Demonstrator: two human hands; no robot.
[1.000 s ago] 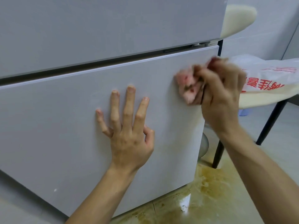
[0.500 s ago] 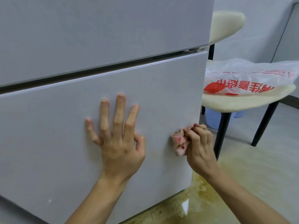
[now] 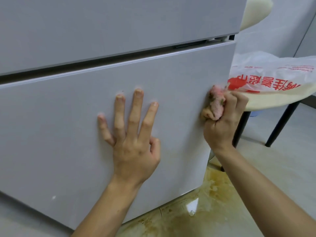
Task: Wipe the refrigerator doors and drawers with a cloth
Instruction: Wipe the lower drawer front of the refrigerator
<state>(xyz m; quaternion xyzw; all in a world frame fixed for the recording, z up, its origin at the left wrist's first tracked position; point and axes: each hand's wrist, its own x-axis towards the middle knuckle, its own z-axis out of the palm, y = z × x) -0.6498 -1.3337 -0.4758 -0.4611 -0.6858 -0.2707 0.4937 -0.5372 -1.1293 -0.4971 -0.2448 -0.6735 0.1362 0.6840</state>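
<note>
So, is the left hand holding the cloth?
No, the left hand lies flat on the drawer; the right hand grips the cloth.

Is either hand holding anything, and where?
The right hand grips the wadded pink cloth round its middle; the left hand, flat on the drawer front, holds nothing.

The drawer front (image 3: 59, 125) sits directly below the upper door (image 3: 102, 28), with 1 narrow gap between them. The left hand (image 3: 135, 146) lies flat on the drawer front, right of its centre, fingers pointing up. The right hand (image 3: 224, 124) grips the cloth (image 3: 216, 106) against the drawer's right edge, about halfway up. Right of the refrigerator stands a chair, its seat (image 3: 273, 100) carrying a plastic bag (image 3: 273, 72) just behind the cloth. A stain (image 3: 213, 189) lies on the floor (image 3: 290, 159) below the drawer's lower right corner.
</note>
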